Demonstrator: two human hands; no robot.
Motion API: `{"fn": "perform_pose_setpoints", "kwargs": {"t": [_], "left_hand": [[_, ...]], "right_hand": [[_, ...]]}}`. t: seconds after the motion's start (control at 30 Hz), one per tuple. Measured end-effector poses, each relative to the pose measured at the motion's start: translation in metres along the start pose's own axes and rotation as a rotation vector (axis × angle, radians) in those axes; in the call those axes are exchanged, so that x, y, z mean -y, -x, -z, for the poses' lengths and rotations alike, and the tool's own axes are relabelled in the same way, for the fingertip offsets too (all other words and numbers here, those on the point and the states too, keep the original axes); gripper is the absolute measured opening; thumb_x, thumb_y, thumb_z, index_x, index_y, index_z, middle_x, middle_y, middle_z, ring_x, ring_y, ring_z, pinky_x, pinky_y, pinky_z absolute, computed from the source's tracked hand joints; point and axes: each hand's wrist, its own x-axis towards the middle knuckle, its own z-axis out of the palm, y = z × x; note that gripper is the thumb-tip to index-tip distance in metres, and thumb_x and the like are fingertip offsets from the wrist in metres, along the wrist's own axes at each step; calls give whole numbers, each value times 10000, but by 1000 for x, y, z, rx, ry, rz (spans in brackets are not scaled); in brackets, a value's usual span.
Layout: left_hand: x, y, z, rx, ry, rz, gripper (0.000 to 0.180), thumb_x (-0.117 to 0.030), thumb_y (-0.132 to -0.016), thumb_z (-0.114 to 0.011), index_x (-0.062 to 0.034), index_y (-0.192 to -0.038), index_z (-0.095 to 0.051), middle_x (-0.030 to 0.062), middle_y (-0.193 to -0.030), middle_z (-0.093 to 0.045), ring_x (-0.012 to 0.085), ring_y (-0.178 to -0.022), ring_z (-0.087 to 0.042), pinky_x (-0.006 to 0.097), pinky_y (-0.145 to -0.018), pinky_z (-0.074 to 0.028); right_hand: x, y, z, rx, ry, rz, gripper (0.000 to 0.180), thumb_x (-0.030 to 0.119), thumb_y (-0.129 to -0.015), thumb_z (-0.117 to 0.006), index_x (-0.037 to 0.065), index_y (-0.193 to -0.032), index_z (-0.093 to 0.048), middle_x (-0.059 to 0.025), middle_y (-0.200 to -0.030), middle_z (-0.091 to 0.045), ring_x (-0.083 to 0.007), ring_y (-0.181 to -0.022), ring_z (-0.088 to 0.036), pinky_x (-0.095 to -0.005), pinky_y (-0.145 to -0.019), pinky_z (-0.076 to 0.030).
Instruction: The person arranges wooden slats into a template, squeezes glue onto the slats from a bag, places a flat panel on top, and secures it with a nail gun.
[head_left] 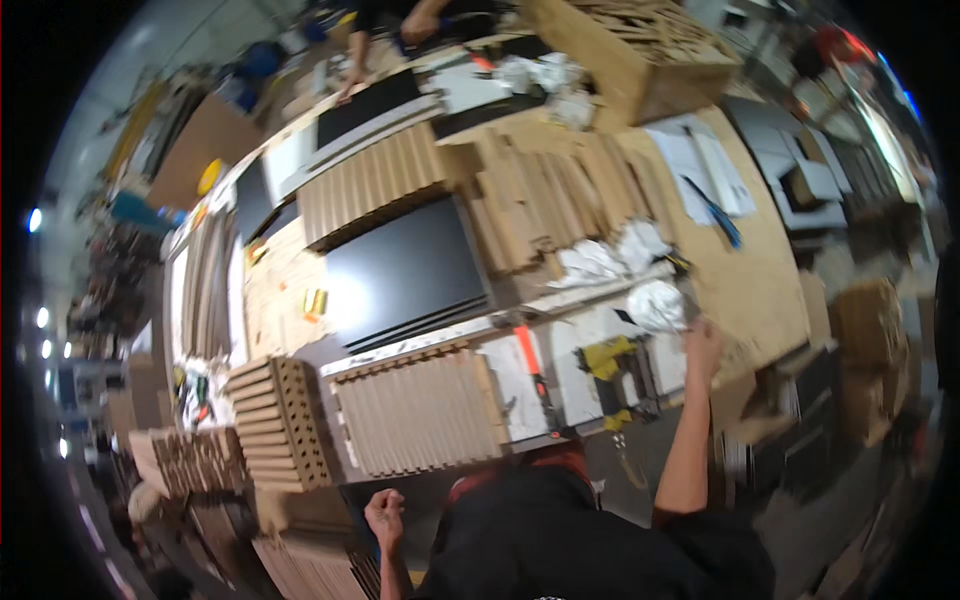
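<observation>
My left hand (384, 517) hangs low in front of the bench, its fingers curled in with nothing visible in them. My right hand (703, 347) is at the right end of the bench, right beside a crumpled white rag or paper wad (657, 306). Blur hides whether its fingers grip anything. Between the hands, a yellow-and-black power tool (610, 370) lies near the front edge. Left of it is an orange-and-black hand tool (535, 375). Further left sits a row of slotted brown strips (418, 412) laid side by side.
Dark flat panels (410, 265) are stacked mid-bench. Brown wooden strips (545, 195) lie behind them, and a stack of strips with holes (280, 425) stands at the left front. A wooden crate (640, 60) is at the back. Another person's hand (352, 80) works across the bench.
</observation>
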Motion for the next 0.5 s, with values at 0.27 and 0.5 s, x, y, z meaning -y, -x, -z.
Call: {"fn": "perform_pose_setpoints", "kwargs": {"t": [0.27, 0.5], "left_hand": [[-51, -51, -26, -286, 38, 57, 447, -317, -1007, -570, 14, -707, -561, 27, -614, -566, 100, -571, -521, 290, -517, -429], [-140, -281, -64, -184, -179, -312, 601, -312, -975, -537, 135, -1353, -401, 392, -1236, -552, 520, -1140, -548, 490, -981, -439]], "right_hand": [[184, 136, -233, 588, -117, 673, 430, 242, -939, -608, -51, -1253, -582, -232, -1177, -658, -306, -1056, -669, -378, -939, -507], [219, 185, -319, 517, 305, 489, 643, 293, -946, -558, -94, -1432, -394, -306, -1436, -449, -419, -1348, -435, -451, -1115, -373]]}}
